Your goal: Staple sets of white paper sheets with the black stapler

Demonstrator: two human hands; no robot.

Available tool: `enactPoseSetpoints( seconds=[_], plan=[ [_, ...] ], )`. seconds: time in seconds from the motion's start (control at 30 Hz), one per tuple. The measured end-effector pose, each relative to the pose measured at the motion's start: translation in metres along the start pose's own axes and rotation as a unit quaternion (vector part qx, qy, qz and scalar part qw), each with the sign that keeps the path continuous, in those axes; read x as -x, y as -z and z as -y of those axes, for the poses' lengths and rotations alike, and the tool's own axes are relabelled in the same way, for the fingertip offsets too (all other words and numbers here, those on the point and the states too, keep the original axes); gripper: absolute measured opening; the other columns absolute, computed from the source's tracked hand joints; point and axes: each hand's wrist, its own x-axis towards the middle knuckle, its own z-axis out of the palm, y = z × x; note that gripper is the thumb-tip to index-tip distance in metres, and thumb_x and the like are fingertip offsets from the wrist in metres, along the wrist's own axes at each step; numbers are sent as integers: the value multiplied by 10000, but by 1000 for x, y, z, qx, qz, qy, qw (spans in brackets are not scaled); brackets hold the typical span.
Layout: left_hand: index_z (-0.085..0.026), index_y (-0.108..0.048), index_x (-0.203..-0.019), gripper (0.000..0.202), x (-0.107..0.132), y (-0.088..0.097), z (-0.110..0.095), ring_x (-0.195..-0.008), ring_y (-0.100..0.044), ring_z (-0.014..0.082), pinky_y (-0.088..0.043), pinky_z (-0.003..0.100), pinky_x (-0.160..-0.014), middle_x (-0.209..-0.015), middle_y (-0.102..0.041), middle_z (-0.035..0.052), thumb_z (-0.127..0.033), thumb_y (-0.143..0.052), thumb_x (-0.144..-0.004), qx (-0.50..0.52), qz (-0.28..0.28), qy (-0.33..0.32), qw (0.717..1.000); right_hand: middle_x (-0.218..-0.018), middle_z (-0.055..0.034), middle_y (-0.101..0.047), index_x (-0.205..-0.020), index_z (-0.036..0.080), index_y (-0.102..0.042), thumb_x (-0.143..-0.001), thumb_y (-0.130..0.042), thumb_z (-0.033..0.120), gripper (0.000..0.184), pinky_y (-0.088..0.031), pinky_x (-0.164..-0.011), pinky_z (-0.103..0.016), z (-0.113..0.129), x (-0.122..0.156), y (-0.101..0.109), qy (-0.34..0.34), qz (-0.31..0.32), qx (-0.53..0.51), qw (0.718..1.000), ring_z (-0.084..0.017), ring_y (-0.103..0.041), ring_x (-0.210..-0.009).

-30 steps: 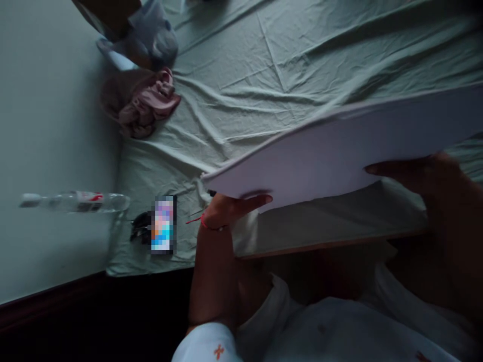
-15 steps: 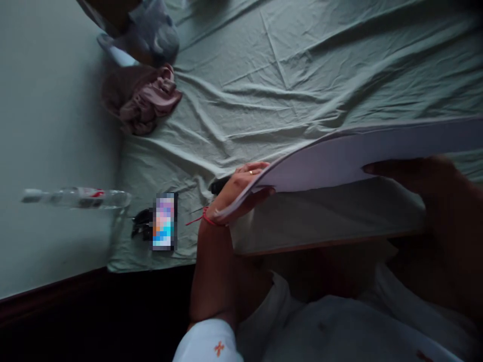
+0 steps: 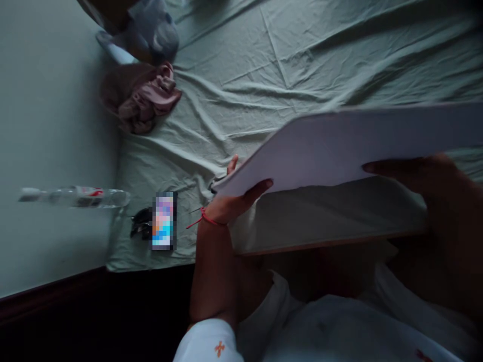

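A long, white, paper-like sheet point(image 3: 320, 146) is held on edge in front of me, its right end running out of view. My left hand point(image 3: 236, 203) is closed on the sheet's left end. The thumb lies on the near face, one fingertip shows above the edge, and the other fingers are hidden behind. My right hand point(image 3: 418, 173) grips the lower edge further right, thumb on the near face and fingers out of sight. A small dark object point(image 3: 214, 185) pokes out behind my left hand; I cannot make out what it is.
A green cloth point(image 3: 234, 110) covers the bed-like surface. Left of my hand lie a phone point(image 3: 163, 221), a dark bundled item point(image 3: 141, 223) and a clear plastic bottle point(image 3: 90, 197) by the wall. Further back are crumpled pink fabric point(image 3: 151, 98) and a plastic bag point(image 3: 156, 35).
The sheet's left part has straightened and risen, showing more of its near face. My left hand has shifted its fingers behind the sheet. My right hand has stayed nearly still.
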Motion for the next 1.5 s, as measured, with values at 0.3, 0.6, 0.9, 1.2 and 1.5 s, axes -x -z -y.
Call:
enactPoseSetpoints(
  seconds=[0.3,0.6,0.9,1.2,1.5],
  plan=[
    [-222,-625,-688,440,-12,11,3,-887,-673,247,-519,446,-1012,-762,-699,64,-529,-550,-993,-129,44,-16,990,-786,-31,-691,-675,161,-728,-455,-971,310,360,-494,-558,-233,26,4,-19,-71,18,-58,996,-101,-566,-651],
    [-215,-702,-789,339,-18,16,7,-1043,-698,255,-530,396,-961,-1038,-777,93,-433,-553,-1004,-135,44,-2,990,-799,-55,-717,-661,148,-766,-301,-1030,341,487,-555,-599,-198,29,3,-22,-180,24,-130,975,-95,-636,-663],
    [-188,-731,-1044,247,-15,23,11,-1022,-701,242,-537,379,-957,-1056,-768,85,-319,-527,-995,-202,-47,142,968,-665,-34,-649,-586,138,-736,-280,-1024,343,467,-425,-452,-150,37,6,-29,-188,18,-112,976,-59,-544,-563],
    [-237,-703,-1157,330,-10,16,23,-1226,-636,296,-469,469,-1103,-1260,-728,122,-380,-432,-1032,-260,-17,186,947,-731,-33,-672,-621,130,-737,-281,-1014,338,485,-491,-558,-175,38,9,-40,-195,13,-109,975,-77,-592,-638],
    [-248,-691,-1308,472,-20,5,9,-1555,-387,367,-186,730,-1252,-1498,-632,140,-410,-303,-1096,-304,-50,257,916,-648,8,-587,-630,136,-680,-399,-987,391,462,-373,-497,-176,36,17,-50,-167,27,-91,981,-48,-490,-571]
  ],
)
